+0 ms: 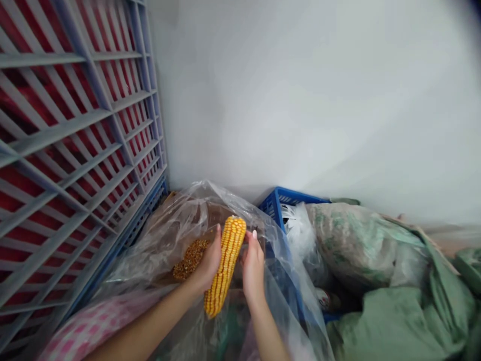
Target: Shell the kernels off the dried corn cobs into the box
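A long yellow ear of corn [224, 268], bare of husk, slants upright between my hands with its thick end up. My left hand [211, 260] is closed around its left side, the thumb pointing up along the rows and the other fingers hidden behind. On the other side my right hand [253, 265] has its curled fingers against the upper part of the cob, thumb raised. Below and to the left, a heap of loose corn kernels [191, 258] lies in a large clear plastic bag [205, 200] that spreads open under both hands.
At left stands a tall grey-lilac slatted crate [101, 110] with red material behind it. A blue crate [278, 205] at right holds stuffed plastic bags [349, 235]. Green cloth [402, 321] lies in front of it. A white wall [300, 100] closes the back.
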Tool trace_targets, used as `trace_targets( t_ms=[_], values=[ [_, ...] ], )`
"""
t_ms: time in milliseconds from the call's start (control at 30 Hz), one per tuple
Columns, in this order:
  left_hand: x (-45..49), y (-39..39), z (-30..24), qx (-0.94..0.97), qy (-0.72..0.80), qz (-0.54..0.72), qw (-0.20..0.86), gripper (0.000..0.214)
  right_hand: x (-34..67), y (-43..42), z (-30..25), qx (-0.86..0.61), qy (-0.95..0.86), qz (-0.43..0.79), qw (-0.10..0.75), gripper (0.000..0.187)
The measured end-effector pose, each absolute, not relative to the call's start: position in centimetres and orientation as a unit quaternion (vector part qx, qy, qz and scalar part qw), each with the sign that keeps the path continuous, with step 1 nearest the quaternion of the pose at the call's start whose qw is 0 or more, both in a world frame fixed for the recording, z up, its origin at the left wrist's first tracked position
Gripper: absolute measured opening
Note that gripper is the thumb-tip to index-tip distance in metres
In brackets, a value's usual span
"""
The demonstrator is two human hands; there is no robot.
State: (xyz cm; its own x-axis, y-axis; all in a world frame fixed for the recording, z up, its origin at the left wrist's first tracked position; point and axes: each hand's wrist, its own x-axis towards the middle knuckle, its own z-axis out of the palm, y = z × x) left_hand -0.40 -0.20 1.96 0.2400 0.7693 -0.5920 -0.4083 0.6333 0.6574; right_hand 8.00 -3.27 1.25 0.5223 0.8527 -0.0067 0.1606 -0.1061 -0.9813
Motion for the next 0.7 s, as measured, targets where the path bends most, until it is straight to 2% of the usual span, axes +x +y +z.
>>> trace_targets(
  t_ms=[67, 167, 300, 433, 533, 700],
  values=[
    [-1.1, 0.5, 2.5, 0.136, 0.485, 0.389, 0.771, 0.037, 7.7, -3.5, 1.3, -0.677, -0.359, 0.333, 0.549, 0.055],
    [-2.3, 1.7, 2.9, 0.112, 0.489, 0.421, 0.756, 0.035, 7.2, -4.1, 1.0, -0.68, -0.379, 0.34, 0.527, 0.049],
    [-3.1, 2.9, 3.1, 0.086, 0.473, 0.463, 0.745, 0.031, 6.1, -5.1, 0.2, -0.678, -0.48, 0.342, 0.44, 0.038],
    [-3.2, 3.1, 2.9, 0.064, 0.461, 0.467, 0.752, 0.032, 5.3, -5.7, 0.2, -0.696, -0.525, 0.346, 0.348, 0.056],
    [-3.2, 3.0, 2.8, 0.059, 0.458, 0.467, 0.754, 0.035, 5.1, -5.8, 0.4, -0.697, -0.525, 0.36, 0.33, 0.065],
    [-3.7, 3.9, 3.2, 0.092, 0.445, 0.414, 0.788, 0.038, 5.5, -5.7, 1.1, -0.653, -0.515, 0.417, 0.365, 0.034]
  ],
)
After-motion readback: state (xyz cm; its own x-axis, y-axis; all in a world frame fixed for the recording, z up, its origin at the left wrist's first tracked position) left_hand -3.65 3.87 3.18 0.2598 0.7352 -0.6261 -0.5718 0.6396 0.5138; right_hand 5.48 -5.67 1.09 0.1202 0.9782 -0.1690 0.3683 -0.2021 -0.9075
